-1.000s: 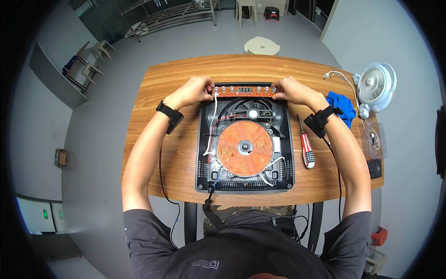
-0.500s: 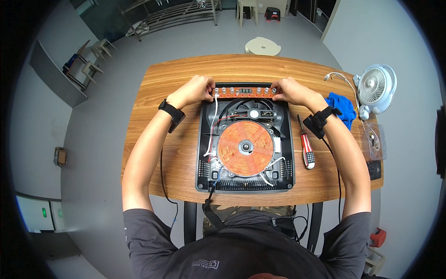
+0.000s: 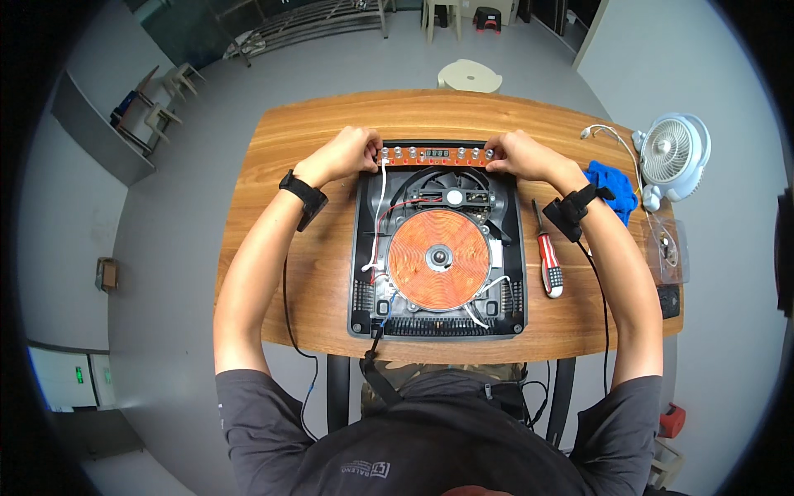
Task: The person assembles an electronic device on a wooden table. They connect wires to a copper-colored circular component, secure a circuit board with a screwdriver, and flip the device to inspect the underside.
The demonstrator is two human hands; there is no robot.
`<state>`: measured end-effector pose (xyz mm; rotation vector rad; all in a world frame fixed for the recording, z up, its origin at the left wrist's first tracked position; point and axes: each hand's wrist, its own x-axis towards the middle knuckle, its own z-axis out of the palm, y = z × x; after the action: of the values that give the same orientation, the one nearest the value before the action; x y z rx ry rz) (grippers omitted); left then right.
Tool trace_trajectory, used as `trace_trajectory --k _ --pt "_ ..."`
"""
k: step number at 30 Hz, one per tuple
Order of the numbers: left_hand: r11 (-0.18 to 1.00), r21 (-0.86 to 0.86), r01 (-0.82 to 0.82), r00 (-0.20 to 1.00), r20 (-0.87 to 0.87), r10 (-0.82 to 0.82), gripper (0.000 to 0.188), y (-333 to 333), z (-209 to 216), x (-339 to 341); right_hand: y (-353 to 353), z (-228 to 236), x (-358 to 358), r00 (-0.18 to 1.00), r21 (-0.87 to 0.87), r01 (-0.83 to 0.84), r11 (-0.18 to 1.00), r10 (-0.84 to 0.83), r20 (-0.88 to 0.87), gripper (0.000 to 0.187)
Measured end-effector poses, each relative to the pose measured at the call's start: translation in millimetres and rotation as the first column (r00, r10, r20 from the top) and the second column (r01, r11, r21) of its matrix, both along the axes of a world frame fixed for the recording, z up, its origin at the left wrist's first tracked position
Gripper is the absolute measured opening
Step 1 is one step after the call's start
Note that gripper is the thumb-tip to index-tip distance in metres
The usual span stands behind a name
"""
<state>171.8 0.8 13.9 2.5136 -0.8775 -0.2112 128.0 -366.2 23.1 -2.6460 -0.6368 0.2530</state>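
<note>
Gripping an orange circuit board (image 3: 437, 157) by both ends at the far side of an open casing (image 3: 512, 248)

The circuit board lies lengthwise from left to right over the far end of the black casing, its row of round buttons and small display facing up. At its left end, the left hand (image 3: 351, 153) has thumb and fingers drawn together in a pinch; at its right end, the right hand (image 3: 521, 157) does likewise, with little gap between the fingertips. Whether the board sits loose or fastened cannot be told, as the fingers cover both ends.

The work looks partway along: the casing stands without a cover, its inner parts bare, and a white cable (image 3: 381, 202) runs from the board's left end toward the near left, so that link seems to be in place. The copper coil (image 3: 467, 260) sits in the middle of the casing. Fixing the board and closing the casing both appear undone.

Just right of the casing, a red and white screwdriver (image 3: 550, 266) lies on the wooden table (image 3: 310, 285), out of either hand. Farther right are a blue cloth (image 3: 610, 190), a pale blue desk fan (image 3: 664, 157) and a clear plastic box (image 3: 680, 236). Beyond the table's far edge stands a cream stool (image 3: 470, 74).
</note>
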Motion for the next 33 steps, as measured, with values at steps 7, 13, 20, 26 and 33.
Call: trace_trajectory --k 7,13,20,26,33 --pt "1.0 -0.028 0.004 0.999 -0.039 -0.005 0.033 -0.2 1.3 -2.0 5.1 13.7 -7.4 0.997 0.001 0.056 0.998 -0.056 -0.046 0.041" --pt "0.999 -0.028 0.043 0.998 0.042 -0.042 0.034 -3.4 0.8 -4.1 -5.6 2.2 -3.1 1.0 0.017 0.005 1.0 -0.006 0.026 0.044" --pt "0.997 -0.059 0.053 0.997 0.061 -0.049 0.035 0.7 -5.4 -1.9 -7.2 -3.2 -3.3 0.999 0.049 0.021 0.999 -0.023 0.024 0.038" --pt "0.998 -0.036 0.05 0.996 0.072 -0.047 0.036 -1.2 0.4 -11.9 -10.1 -7.2 -3.9 0.998 0.081 -0.001 0.997 -0.004 0.057 0.034" --pt "0.998 -0.056 0.019 0.999 0.041 -0.017 0.037 -3.6 -2.5 -12.3 -8.4 0.1 -10.9 0.998 0.102 0.017 0.995 -0.024 0.066 0.034"
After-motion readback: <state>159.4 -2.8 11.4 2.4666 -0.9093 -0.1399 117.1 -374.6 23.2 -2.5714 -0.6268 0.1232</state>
